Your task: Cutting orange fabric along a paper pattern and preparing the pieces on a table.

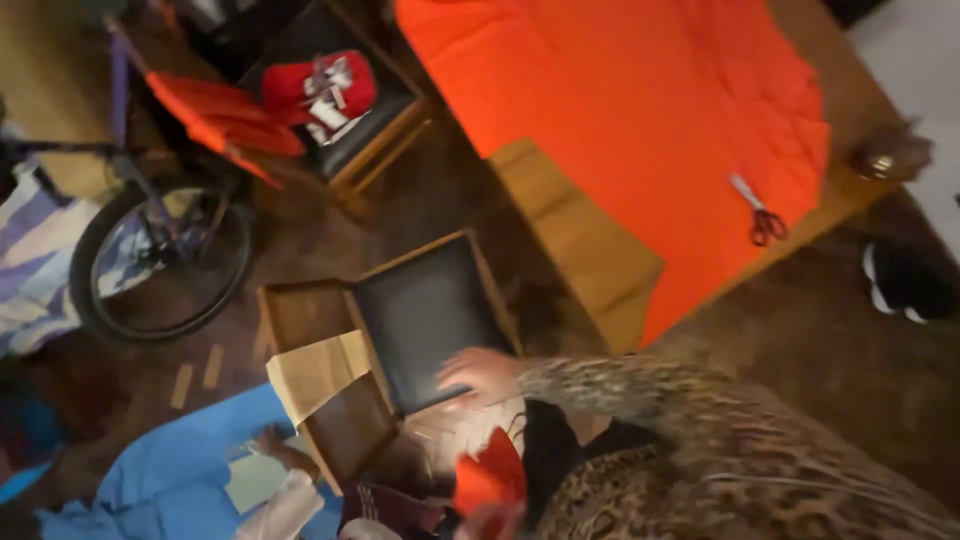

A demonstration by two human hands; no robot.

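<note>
1. The person's left hand [482, 375], in a leopard-print sleeve [640, 385], rests on the front edge of a wooden chair [425, 315] with a dark seat pad. The fingers lie spread and loose on the seat and grip nothing.
2. The chair stands near the middle of the view, at about 7 o'clock from the table [585, 235], with the hand at the seat's 5 o'clock corner.
3. The right hand [497, 518] sits at the bottom edge, about 6 o'clock from the left hand. It is blurred; a scrap of orange-red fabric [487, 478] lies against it, but whether the fingers close on it cannot be told.
4. A large orange cloth [640, 120] covers most of the table, at 1 o'clock from the chair.
5. Red-handled scissors [757, 212] lie on the cloth near its 4 o'clock edge.
6. A second chair [345, 95] at 11 o'clock carries a red bundle [320, 88], with orange fabric [222, 115] just beside it.
7. A bicycle wheel [160, 260] stands at 9 o'clock.
8. Blue cloth [175, 470] lies on the floor at 8 o'clock, where another person's hand [272, 445] touches pale paper [255, 480].
</note>
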